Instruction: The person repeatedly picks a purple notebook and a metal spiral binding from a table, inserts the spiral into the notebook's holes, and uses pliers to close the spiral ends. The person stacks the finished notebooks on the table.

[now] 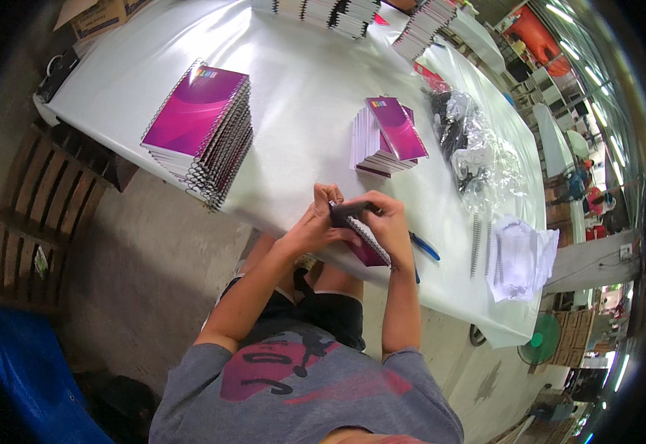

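At the table's near edge I hold a small spiral notebook with a purple cover, tilted, its white page edges and a wire coil showing along one side. My left hand is closed on its left end, fingers pinched at the top corner. My right hand grips the other side, with fingers bent over a dark strip or cover at the top; which of these it is I cannot tell. Just right of my right hand lies a blue-handled pair of pliers, partly hidden by my forearm.
A tall stack of purple spiral notebooks stands at the left table edge. Ahead is a smaller stack of purple-covered booklets. Rightward lie clear plastic wrapping, a loose wire coil and crumpled white paper. More books line the far edge.
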Demonstrator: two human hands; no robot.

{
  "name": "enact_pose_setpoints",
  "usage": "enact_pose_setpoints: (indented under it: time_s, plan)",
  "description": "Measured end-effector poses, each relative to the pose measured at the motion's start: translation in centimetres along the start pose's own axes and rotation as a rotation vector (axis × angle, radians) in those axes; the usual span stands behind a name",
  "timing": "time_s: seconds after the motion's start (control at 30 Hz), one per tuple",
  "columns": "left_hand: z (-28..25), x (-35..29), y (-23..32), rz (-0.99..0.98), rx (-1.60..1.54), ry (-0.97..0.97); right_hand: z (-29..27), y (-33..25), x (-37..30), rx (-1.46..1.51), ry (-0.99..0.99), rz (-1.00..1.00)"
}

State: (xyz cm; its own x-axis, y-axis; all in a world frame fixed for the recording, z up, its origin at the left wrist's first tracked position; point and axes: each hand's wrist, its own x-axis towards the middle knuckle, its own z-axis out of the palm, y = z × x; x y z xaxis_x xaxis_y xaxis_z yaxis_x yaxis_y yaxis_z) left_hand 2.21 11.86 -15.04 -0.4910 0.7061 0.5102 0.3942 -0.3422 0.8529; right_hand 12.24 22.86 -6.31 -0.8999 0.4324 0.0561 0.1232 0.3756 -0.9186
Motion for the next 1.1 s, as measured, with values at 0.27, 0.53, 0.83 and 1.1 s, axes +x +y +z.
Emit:
enact_pose_setpoints:
  time_s: [0.27, 0.53, 0.83, 1.1]
  plan:
    - [-0.4, -0.7, -0.4, -0.131, -0.296, 0.226, -7.5, 5.4, -1.4, -0.587, 0.617, -0.054]
    - [-0.2, -0.5, 2.6, 0.125, -0.046, 0.644, -5.8, 6.1, -9.0, -0.971, 0.596, 0.075]
    - [-0.5, -1.1, 4.6, 0.235, 0.145, 0.596, -1.7, 6.1, -9.7, -0.828, 0.448, 0.176]
    - [-1.2, -1.4, 4.9, 0.270, 0.299, 0.618, 3.2, -4.9, -7.7, -0.454, 0.284, -0.311]
